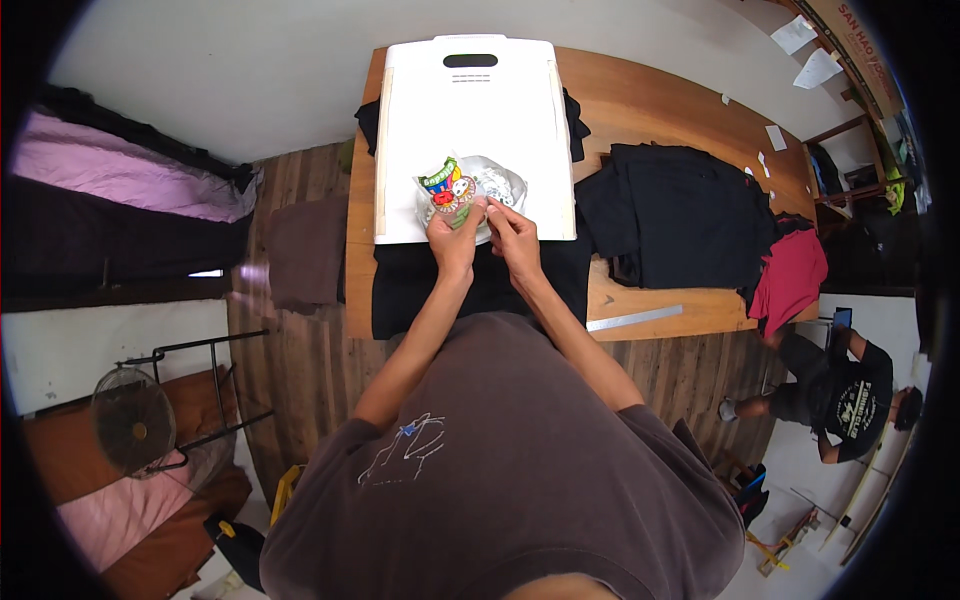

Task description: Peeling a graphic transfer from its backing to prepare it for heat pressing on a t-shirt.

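Note:
A colourful printed sticker design on a clear film sheet lies on a white board with a handle slot. The board rests on a black garment spread on a wooden table. My left hand pinches the lower edge of the film beside the colourful design. My right hand grips the same edge just to the right, fingertips touching the film. The two hands sit close together at the board's near edge.
A pile of black garments and a red one lie on the table's right side, with a metal ruler at the near edge. Another person crouches on the floor at right. A fan stands at left.

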